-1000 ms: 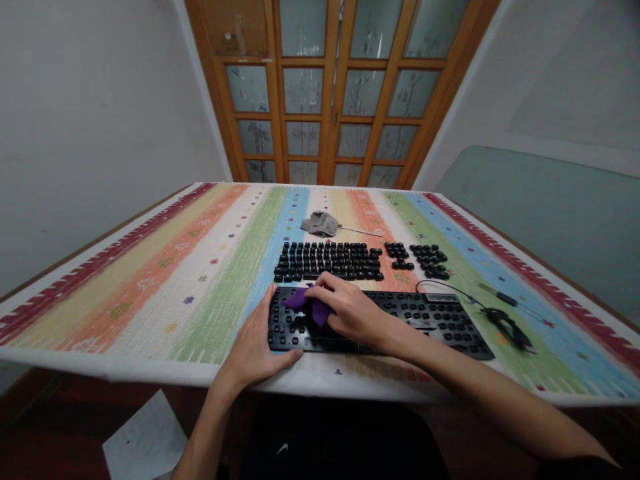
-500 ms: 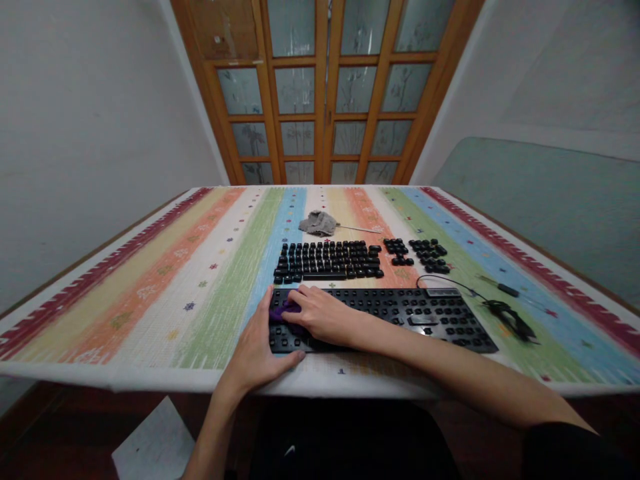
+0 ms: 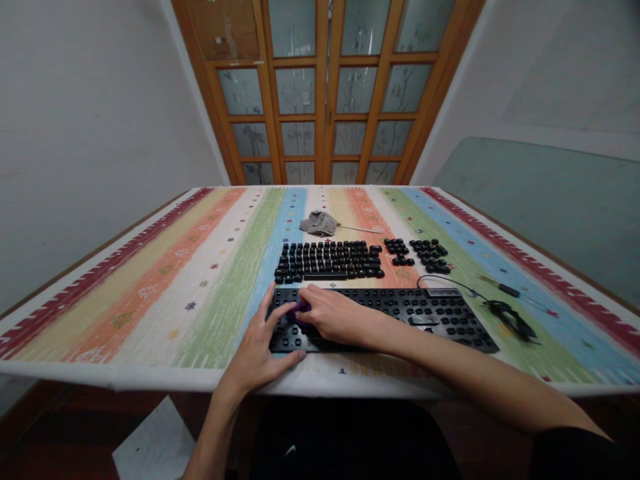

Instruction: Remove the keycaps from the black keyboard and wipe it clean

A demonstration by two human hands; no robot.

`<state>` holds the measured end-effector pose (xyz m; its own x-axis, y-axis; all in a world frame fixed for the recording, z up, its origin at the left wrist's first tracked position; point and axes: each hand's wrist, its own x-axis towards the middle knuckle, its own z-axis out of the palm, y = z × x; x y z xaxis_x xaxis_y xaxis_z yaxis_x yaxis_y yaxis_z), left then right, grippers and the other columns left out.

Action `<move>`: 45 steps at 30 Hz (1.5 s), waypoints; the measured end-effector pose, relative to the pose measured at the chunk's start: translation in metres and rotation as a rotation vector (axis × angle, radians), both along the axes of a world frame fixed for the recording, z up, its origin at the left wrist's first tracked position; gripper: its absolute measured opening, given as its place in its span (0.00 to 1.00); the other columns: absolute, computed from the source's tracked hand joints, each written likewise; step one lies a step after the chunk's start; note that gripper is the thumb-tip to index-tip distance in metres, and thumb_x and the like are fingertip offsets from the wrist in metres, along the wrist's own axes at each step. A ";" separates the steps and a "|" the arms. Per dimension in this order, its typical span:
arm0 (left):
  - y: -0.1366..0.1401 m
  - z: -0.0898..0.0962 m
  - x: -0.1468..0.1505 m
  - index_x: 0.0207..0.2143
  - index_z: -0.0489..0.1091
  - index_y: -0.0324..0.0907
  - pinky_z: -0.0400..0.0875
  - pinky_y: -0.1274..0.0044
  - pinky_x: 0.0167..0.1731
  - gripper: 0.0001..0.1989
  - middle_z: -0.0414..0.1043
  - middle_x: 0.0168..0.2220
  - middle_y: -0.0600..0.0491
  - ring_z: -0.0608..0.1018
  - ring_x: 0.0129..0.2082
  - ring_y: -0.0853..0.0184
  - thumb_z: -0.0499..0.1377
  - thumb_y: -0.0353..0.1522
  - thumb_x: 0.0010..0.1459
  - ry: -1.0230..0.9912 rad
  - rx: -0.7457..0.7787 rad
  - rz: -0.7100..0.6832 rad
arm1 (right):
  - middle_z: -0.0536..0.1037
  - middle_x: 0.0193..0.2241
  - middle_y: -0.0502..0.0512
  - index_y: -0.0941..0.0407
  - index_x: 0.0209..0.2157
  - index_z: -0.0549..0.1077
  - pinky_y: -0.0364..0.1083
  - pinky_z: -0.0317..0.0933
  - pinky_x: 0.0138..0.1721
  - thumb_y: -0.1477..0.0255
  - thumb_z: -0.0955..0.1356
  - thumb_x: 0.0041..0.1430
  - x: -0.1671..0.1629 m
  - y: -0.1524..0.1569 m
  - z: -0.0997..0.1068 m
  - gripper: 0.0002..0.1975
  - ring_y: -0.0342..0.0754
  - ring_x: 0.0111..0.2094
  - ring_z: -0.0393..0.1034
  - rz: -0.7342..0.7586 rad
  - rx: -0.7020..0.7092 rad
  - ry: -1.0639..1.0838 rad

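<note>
A black keyboard (image 3: 390,307) without its keycaps lies along the table's near edge, its switches showing. My left hand (image 3: 255,343) spans the keyboard's left end, thumb on the front edge and a finger near the back corner. Its index finger reaches toward a soft purple wad (image 3: 301,308); whether this is cloth or cleaning putty I cannot tell. My right hand (image 3: 327,315) is closed on the wad and presses down over the keyboard's left part. Most of the wad is hidden under the fingers. The removed keycaps (image 3: 327,259) lie in rows behind the keyboard.
A crumpled grey cloth (image 3: 319,223) lies farther back, beside a thin rod (image 3: 360,229). Smaller keycap groups (image 3: 429,255) sit at right. A screwdriver (image 3: 500,287) and the coiled cable (image 3: 513,320) rest right of the keyboard. A striped cloth (image 3: 150,293) covers the table.
My right hand has drawn the purple wad slightly to the right, and it looks more bunched. My left index finger has moved from the keyboard's left end toward the wad.
</note>
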<state>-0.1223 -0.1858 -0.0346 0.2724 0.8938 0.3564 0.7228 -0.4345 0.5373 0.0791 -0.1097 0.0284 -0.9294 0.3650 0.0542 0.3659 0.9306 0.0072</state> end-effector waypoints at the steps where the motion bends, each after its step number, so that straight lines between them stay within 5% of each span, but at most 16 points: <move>1: 0.000 0.001 0.000 0.60 0.61 0.50 0.54 0.53 0.65 0.32 0.33 0.73 0.46 0.50 0.70 0.46 0.66 0.37 0.54 0.015 0.000 -0.010 | 0.72 0.42 0.68 0.64 0.43 0.79 0.52 0.63 0.45 0.82 0.64 0.62 0.000 0.000 -0.001 0.13 0.55 0.45 0.66 -0.002 -0.006 0.009; 8: 0.000 0.006 0.002 0.54 0.67 0.45 0.58 0.52 0.63 0.28 0.42 0.71 0.43 0.55 0.68 0.45 0.68 0.36 0.51 0.042 -0.019 0.005 | 0.72 0.42 0.65 0.61 0.48 0.77 0.52 0.65 0.44 0.78 0.63 0.64 0.008 -0.001 -0.001 0.15 0.54 0.44 0.66 -0.029 -0.018 0.005; 14: 0.001 0.005 0.002 0.55 0.68 0.45 0.58 0.52 0.63 0.27 0.46 0.70 0.42 0.57 0.67 0.45 0.67 0.37 0.52 0.046 -0.014 0.000 | 0.72 0.44 0.66 0.60 0.50 0.76 0.58 0.63 0.48 0.65 0.65 0.66 0.013 -0.007 0.000 0.17 0.57 0.45 0.66 -0.055 0.013 0.058; 22: 0.002 0.001 0.000 0.55 0.67 0.45 0.58 0.52 0.63 0.28 0.46 0.70 0.43 0.57 0.67 0.45 0.67 0.38 0.52 0.066 -0.003 -0.007 | 0.73 0.42 0.64 0.60 0.50 0.75 0.51 0.65 0.44 0.84 0.64 0.62 0.019 -0.001 -0.014 0.17 0.52 0.42 0.67 -0.026 -0.031 0.114; 36: 0.000 0.003 0.001 0.54 0.68 0.48 0.58 0.51 0.62 0.25 0.46 0.70 0.46 0.58 0.67 0.45 0.65 0.37 0.53 0.091 0.013 -0.016 | 0.73 0.38 0.65 0.62 0.40 0.79 0.48 0.63 0.41 0.80 0.63 0.65 0.031 0.001 -0.006 0.12 0.51 0.39 0.66 -0.079 -0.111 0.096; 45: 0.001 0.002 0.002 0.59 0.60 0.45 0.58 0.51 0.63 0.32 0.48 0.70 0.41 0.58 0.67 0.46 0.65 0.37 0.53 0.082 0.023 -0.010 | 0.72 0.37 0.63 0.62 0.41 0.80 0.48 0.63 0.41 0.81 0.64 0.64 0.048 -0.005 0.000 0.12 0.51 0.39 0.66 -0.129 -0.125 0.039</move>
<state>-0.1207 -0.1852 -0.0330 0.3100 0.8828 0.3529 0.7596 -0.4532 0.4664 0.1275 -0.1145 0.0288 -0.8725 0.4873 0.0361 0.4801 0.8687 -0.1221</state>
